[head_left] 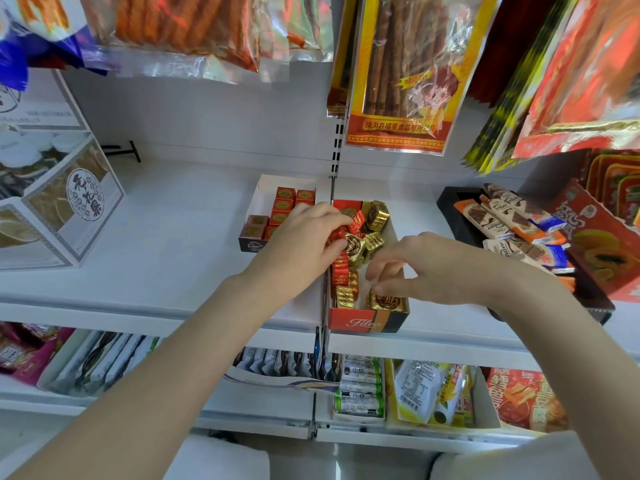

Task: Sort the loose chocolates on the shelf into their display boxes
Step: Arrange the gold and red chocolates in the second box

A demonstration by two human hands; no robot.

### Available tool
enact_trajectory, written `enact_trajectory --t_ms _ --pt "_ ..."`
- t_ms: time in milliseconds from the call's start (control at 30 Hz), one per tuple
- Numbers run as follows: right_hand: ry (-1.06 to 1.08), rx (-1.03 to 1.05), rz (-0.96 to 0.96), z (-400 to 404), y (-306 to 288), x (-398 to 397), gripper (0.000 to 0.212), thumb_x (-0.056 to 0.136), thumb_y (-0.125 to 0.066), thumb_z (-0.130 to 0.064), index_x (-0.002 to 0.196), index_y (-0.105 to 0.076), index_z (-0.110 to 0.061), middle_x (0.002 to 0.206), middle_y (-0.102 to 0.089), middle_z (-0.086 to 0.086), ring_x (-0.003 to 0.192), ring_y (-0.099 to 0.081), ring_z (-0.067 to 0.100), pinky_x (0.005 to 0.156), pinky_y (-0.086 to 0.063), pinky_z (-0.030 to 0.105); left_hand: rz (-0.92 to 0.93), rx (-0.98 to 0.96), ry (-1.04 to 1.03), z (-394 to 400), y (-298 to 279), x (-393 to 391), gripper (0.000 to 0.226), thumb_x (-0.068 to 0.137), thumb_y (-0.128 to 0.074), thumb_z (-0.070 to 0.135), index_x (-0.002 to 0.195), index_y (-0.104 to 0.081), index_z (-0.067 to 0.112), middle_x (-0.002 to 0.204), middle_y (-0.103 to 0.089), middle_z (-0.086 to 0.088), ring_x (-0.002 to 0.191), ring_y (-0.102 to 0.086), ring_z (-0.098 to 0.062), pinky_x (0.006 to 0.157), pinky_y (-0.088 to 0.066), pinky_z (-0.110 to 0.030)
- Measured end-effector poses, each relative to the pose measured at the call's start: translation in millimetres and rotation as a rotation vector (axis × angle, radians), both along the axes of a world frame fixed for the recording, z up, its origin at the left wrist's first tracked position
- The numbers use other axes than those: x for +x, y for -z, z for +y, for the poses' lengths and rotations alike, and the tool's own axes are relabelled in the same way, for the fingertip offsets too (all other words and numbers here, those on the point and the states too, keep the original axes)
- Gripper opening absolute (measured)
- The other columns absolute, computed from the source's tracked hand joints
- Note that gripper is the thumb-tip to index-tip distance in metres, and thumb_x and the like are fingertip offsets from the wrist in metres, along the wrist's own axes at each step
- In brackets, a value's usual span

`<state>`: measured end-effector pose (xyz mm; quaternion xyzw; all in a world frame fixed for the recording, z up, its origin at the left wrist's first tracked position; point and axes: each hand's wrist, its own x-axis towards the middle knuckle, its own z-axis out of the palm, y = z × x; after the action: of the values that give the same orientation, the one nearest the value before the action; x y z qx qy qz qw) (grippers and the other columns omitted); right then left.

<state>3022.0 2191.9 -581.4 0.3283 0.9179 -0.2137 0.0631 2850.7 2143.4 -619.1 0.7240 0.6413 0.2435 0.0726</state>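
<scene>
A red and black display box [367, 322] sits at the shelf's front, holding mixed gold-wrapped chocolates [377, 214] and red-wrapped chocolates [341, 270]. My left hand [304, 237] reaches into it and pinches red-wrapped pieces near the box's middle. My right hand [426, 266] hovers over the box's near end, fingertips curled on a gold-wrapped chocolate [386, 301]. To the left stands a white-lined box [254, 244] with neat rows of red square chocolates [285, 195].
A black tray [450, 202] of chocolate bars lies to the right, beside a red carton [602, 247]. Grey gift boxes [62, 202] stand at the left. Snack bags [398, 71] hang overhead. Bare white shelf [166, 237] lies between the left boxes.
</scene>
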Motion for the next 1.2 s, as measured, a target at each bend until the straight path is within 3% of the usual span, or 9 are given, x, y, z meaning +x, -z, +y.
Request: enact_trajectory --t_ms 100,267,433,600,667,733,867,1067,1200 --pt "0.054 0.066 0.178 -9 -3 -11 0.018 0.079 -0.066 -0.038 0.085 -0.069 -0.021 0.080 -0.069 -0.011 0.075 -0.060 0.002 0.069 -0.040 0.009 0.000 -0.003 -0.005 1 0 0 0.038 0.092 -0.049 0.024 0.129 -0.049 0.022 0.130 -0.049 0.007 0.121 -0.035 -0.012 0.097 -0.024 -0.018" --pt "0.107 0.283 0.077 -22 17 -30 0.042 0.072 -0.062 -0.057 0.075 -0.066 -0.016 0.077 -0.066 -0.005 0.075 -0.052 0.013 0.080 -0.028 0.030 0.012 -0.009 -0.019 3 0 0 0.037 0.091 -0.050 0.024 0.129 -0.049 0.023 0.131 -0.049 0.007 0.121 -0.035 -0.012 0.096 -0.024 -0.018" --pt "0.196 0.057 0.112 -22 17 -31 0.023 0.073 -0.067 -0.041 0.066 -0.051 -0.026 0.075 -0.059 -0.012 0.078 -0.053 0.011 0.084 -0.035 0.032 0.020 -0.010 -0.018 3 1 -1 0.037 0.091 -0.049 0.024 0.128 -0.050 0.022 0.130 -0.049 0.007 0.120 -0.036 -0.012 0.095 -0.025 -0.018" --pt "0.456 -0.295 0.436 -11 -7 -13 0.003 0.077 -0.065 -0.019 0.079 -0.065 -0.021 0.078 -0.066 -0.001 0.068 -0.057 0.009 0.057 -0.046 0.013 -0.001 0.002 -0.006 2 1 -2 0.037 0.091 -0.050 0.024 0.127 -0.051 0.020 0.127 -0.051 0.006 0.119 -0.038 -0.013 0.095 -0.025 -0.019" --pt "0.489 -0.218 0.504 -1 -11 -4 0.011 0.081 -0.059 -0.016 0.082 -0.068 -0.022 0.076 -0.065 -0.005 0.071 -0.057 0.008 0.056 -0.043 0.015 0.004 -0.007 -0.005 2 1 -2 0.037 0.091 -0.049 0.024 0.128 -0.050 0.020 0.128 -0.050 0.006 0.119 -0.037 -0.013 0.097 -0.026 -0.021" --pt "0.447 -0.041 0.399 3 -4 -3 0.013 0.080 -0.059 -0.017 0.086 -0.069 -0.023 0.072 -0.061 -0.012 0.074 -0.058 0.007 0.064 -0.045 0.015 0.005 -0.015 -0.004 2 1 -2 0.038 0.092 -0.048 0.024 0.129 -0.048 0.021 0.130 -0.049 0.006 0.121 -0.036 -0.013 0.098 -0.026 -0.022" --pt "0.333 0.109 0.119 0 12 -10 0.013 0.076 -0.062 -0.026 0.088 -0.067 -0.025 0.081 -0.062 -0.007 0.097 -0.055 0.022 0.094 -0.042 0.041 -0.001 -0.017 -0.007 1 0 -1 0.038 0.092 -0.047 0.024 0.130 -0.048 0.022 0.131 -0.049 0.006 0.122 -0.035 -0.013 0.098 -0.025 -0.021" --pt "0.197 0.167 -0.007 5 12 -4 0.017 0.083 -0.060 -0.030 0.090 -0.070 -0.018 0.109 -0.052 -0.001 0.111 -0.036 0.021 0.097 -0.032 0.038 -0.008 -0.020 -0.008 1 0 -2 0.038 0.092 -0.047 0.024 0.130 -0.048 0.022 0.132 -0.048 0.006 0.123 -0.034 -0.012 0.100 -0.026 -0.022" --pt "0.164 0.105 0.020 11 7 0 0.018 0.079 -0.066 -0.034 0.089 -0.072 -0.019 0.098 -0.061 -0.004 0.105 -0.048 0.020 0.093 -0.040 0.039 -0.016 -0.019 -0.005 1 0 -2 0.038 0.092 -0.047 0.024 0.130 -0.047 0.022 0.132 -0.047 0.006 0.124 -0.034 -0.011 0.100 -0.026 -0.022"
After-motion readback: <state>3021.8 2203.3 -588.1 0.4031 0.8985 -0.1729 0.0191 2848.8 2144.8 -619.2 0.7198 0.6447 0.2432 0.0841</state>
